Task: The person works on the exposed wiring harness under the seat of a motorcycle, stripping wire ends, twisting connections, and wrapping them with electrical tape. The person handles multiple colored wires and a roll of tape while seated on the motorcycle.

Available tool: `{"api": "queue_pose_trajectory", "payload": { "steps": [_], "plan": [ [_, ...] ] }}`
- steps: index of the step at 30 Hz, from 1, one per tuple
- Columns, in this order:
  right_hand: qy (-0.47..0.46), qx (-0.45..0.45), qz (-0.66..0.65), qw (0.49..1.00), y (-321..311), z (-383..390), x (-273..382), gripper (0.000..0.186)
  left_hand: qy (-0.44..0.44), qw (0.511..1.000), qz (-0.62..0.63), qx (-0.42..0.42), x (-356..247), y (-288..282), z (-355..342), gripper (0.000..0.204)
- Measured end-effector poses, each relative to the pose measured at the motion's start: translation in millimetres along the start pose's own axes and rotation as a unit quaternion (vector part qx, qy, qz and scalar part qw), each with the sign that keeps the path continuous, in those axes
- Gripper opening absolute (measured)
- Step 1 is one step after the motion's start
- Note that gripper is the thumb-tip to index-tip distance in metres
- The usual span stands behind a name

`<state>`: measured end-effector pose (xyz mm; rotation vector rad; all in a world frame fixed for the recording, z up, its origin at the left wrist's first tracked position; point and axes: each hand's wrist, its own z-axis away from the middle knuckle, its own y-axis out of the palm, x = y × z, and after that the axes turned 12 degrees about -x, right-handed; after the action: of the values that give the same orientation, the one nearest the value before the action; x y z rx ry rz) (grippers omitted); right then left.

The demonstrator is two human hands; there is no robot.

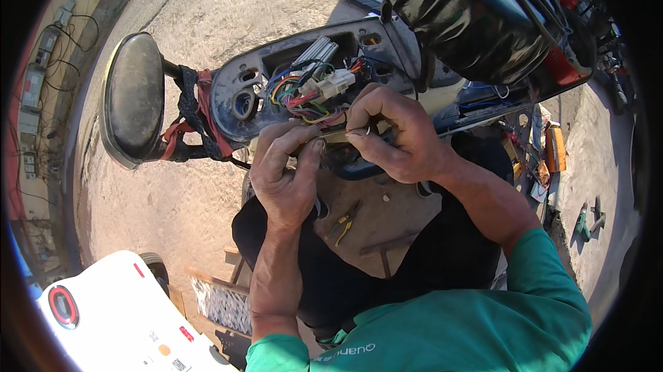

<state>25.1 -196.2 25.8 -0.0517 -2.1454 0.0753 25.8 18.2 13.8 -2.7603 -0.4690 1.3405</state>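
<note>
An open dark scooter body (228,99) holds a tangle of coloured wires (286,92), white plastic connectors (328,85) and a silver finned block (314,54). Below the wires, my left hand (283,168) has its fingers curled, thumb against forefinger, on what looks like a thin wire. Just right of it, my right hand (392,139) pinches a short piece of thin wire between thumb and forefinger, close under the connectors. The exact ends of the wire are too small to make out.
A padded rest (131,99) wrapped with straps is at left, a black seat (469,10) raised at upper right. Yellow-handled pliers (345,227) lie below. A white panel (103,310), wooden stool (217,296), green power tool (583,220) and scattered parts (552,148) surround me.
</note>
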Motion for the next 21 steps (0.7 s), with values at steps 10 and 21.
{"api": "queue_pose_trajectory", "payload": {
  "steps": [10,21],
  "plan": [
    [0.075,-0.065,-0.111,0.989,-1,-8,0,0.014,0.092,0.991,-0.097,-0.028,-9,19,-15,0.024],
    [0.117,-0.092,-0.172,0.974,-5,-12,-7,0.012,0.17,0.969,-0.181,0.011,-15,29,-45,0.025]
  ]
}}
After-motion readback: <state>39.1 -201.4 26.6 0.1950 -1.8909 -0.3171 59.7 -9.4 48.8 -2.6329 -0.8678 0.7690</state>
